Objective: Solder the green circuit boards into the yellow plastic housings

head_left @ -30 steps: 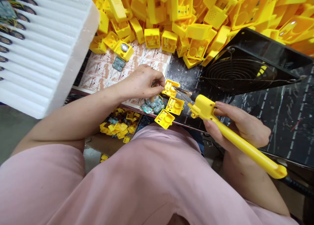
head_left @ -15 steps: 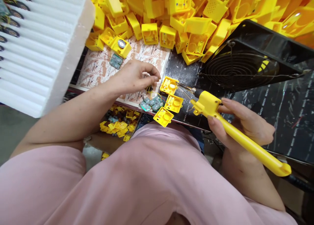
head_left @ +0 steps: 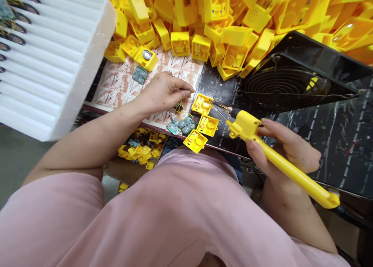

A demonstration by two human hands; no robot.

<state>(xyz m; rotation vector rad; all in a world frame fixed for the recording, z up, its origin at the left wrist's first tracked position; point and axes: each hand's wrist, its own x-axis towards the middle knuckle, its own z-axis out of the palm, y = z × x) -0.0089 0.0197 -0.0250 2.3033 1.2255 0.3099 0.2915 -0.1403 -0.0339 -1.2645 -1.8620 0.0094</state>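
Observation:
My right hand point(head_left: 287, 148) grips a yellow soldering iron point(head_left: 279, 158) with a black cable at its rear end. Its metal tip point(head_left: 214, 103) reaches the right side of a small open yellow case point(head_left: 202, 103). Just left of that case, the thumb and fingers of my left hand point(head_left: 171, 91) are pinched together; what they hold, if anything, is too small to make out. Below the pinch lie thin yellow wires point(head_left: 181, 107) and green circuit boards point(head_left: 186, 125). Two more open yellow cases, one in the middle point(head_left: 208, 125) and one at the bench edge point(head_left: 196, 141), line up towards my body.
A heap of yellow cases point(head_left: 186, 10) fills the back. A black fan point(head_left: 279, 80) stands at right. White ribbed foam point(head_left: 67, 45) holding speakers is at left. Beyond my left hand are a circuit board point(head_left: 140, 75) and a case with a round speaker point(head_left: 146, 54). More yellow parts point(head_left: 141, 152) lie below the bench.
My left fingertips have closed together and stretched slightly towards the first case. The soldering iron stays at that case, and the whole view has shifted a little.

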